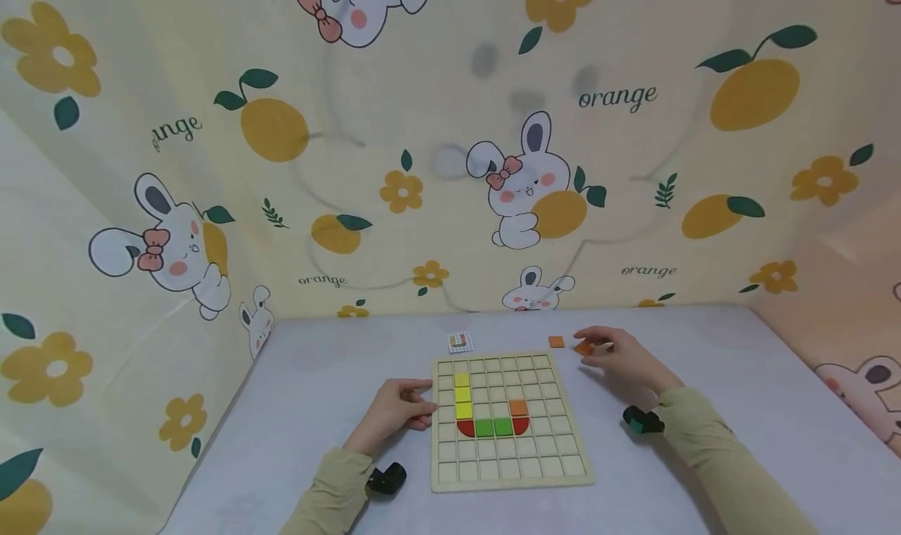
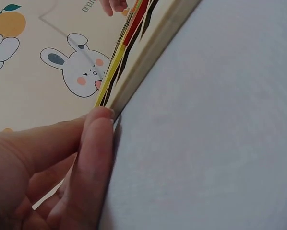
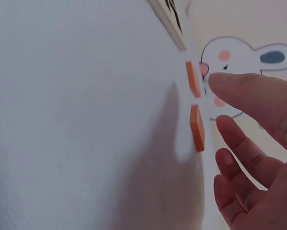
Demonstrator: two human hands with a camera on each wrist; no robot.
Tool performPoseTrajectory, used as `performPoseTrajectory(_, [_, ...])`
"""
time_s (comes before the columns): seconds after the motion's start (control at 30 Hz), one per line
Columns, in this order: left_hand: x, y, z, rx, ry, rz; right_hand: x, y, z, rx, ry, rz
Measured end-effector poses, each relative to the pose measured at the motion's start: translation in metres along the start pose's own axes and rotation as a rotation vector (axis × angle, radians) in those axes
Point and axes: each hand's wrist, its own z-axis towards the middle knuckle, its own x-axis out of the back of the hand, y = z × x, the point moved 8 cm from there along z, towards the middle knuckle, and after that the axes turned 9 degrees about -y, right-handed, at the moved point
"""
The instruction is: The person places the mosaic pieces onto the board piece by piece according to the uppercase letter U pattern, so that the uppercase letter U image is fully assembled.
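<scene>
A light wooden grid board (image 1: 512, 487) lies on the table with yellow tiles (image 1: 462, 395), green tiles (image 1: 493, 427), red curved pieces (image 1: 521, 426) and one orange tile (image 1: 518, 407) set in its cells. At the board's left edge my left hand (image 1: 396, 411) holds the rim between thumb and finger; the left wrist view shows the fingertips against the board's side (image 2: 148, 57). Beyond the far right corner, my right hand (image 1: 618, 355) hovers at a loose orange square tile (image 1: 583, 348), its fingers (image 3: 249, 91) spread and apart from it. A second orange tile (image 1: 556, 342) lies to its left.
A small pattern card (image 1: 461, 342) lies behind the board. Black wrist cameras (image 1: 387, 479) sit on both forearms. A printed curtain with rabbits and oranges (image 1: 450, 269) hangs behind the pale table (image 1: 296, 378).
</scene>
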Motion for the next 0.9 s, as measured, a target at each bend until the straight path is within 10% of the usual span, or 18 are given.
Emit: performPoseTrajectory(0.9, [0.001,0.000,0.002,-0.006,0.013,-0.007,-0.008,0.020,0.009,-0.092,-0.016,-0.002])
